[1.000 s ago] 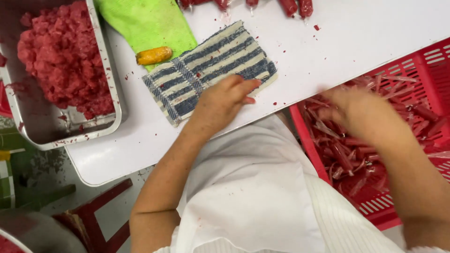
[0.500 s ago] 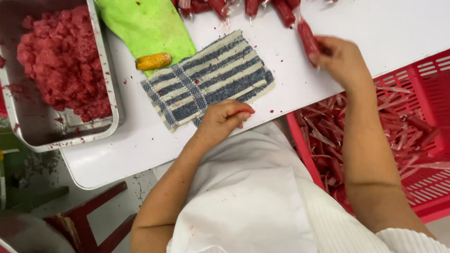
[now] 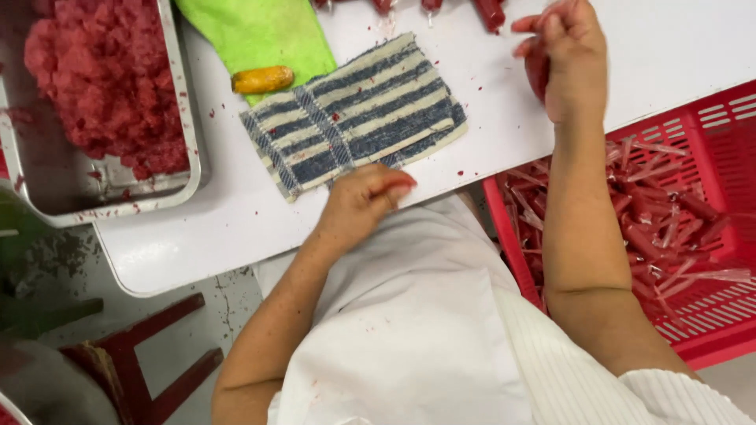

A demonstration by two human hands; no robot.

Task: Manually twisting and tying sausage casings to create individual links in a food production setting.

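Note:
My right hand (image 3: 563, 63) reaches to the far side of the white table (image 3: 661, 47) and is closed around a red sausage-like stick (image 3: 538, 77), which is mostly hidden under the palm. It is beside a row of similar red sticks (image 3: 490, 11) at the table's far edge. My left hand (image 3: 364, 201) rests with curled fingers at the near table edge. It holds nothing and touches the near edge of a blue-and-white striped cloth (image 3: 362, 118).
A metal tray (image 3: 191, 149) at the left holds red minced meat (image 3: 102, 79). A green cloth (image 3: 260, 31) and a small orange piece (image 3: 262, 79) lie beyond the striped cloth. A red plastic crate (image 3: 728, 118) of red sticks (image 3: 654, 228) stands at the right. A red stool (image 3: 150, 354) stands below.
My right hand lifted a red stick out of the crate and carried it to the far row. My left hand slid off the striped cloth back to the table edge.

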